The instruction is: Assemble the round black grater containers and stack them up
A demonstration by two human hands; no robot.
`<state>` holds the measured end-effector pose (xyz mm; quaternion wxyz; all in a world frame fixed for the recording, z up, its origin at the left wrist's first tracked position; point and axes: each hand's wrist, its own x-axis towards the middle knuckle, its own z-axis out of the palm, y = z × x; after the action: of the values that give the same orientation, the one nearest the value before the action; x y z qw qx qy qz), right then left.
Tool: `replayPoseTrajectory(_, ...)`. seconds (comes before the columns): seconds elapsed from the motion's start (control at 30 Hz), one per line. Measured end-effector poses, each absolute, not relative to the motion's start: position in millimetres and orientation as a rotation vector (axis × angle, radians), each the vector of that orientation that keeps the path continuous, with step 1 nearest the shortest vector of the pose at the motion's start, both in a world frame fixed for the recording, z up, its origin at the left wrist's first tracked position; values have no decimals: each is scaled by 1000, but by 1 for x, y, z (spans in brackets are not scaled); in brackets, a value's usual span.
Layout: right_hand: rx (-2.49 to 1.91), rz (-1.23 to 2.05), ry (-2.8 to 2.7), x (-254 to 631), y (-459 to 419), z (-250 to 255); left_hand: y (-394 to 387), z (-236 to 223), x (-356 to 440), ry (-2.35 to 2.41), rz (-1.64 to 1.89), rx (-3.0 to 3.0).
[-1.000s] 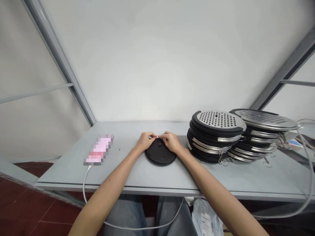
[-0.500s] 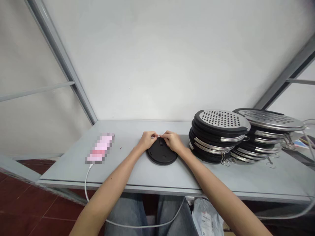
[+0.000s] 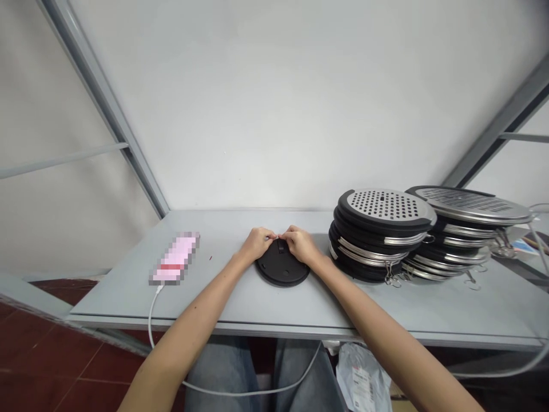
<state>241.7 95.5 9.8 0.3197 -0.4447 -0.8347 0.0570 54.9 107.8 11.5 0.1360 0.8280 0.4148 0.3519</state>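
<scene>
A flat black disc (image 3: 282,268) lies on the grey table in front of me, with a small slot near its far edge. My left hand (image 3: 259,242) rests at the disc's far left edge, its thumb and index finger pinched together. From the other side, my right hand (image 3: 299,243) pinches at the same spot, the fingertips of both hands nearly touching. A tiny pale bit shows between the fingertips, too small to name.
On the right stand two stacks of round black-rimmed metal plates with holes, a nearer stack (image 3: 381,237) and a farther one (image 3: 467,214), with metal clips on them. A phone (image 3: 175,257) on a white cable (image 3: 151,317) lies left. Below the table is a plastic parcel (image 3: 362,377).
Both hands keep pinching at the disc's far edge, with only slight finger movement. The view has shifted a little.
</scene>
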Motion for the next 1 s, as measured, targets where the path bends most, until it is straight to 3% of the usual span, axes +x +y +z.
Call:
replayPoseTrajectory(0.37,-1184,150,-2200,242,96,10,104,20,55,1119,804,2687)
replayPoseTrajectory(1.0,-1279,117,-2178,241,94,9,94,14,55,1116,850,2648)
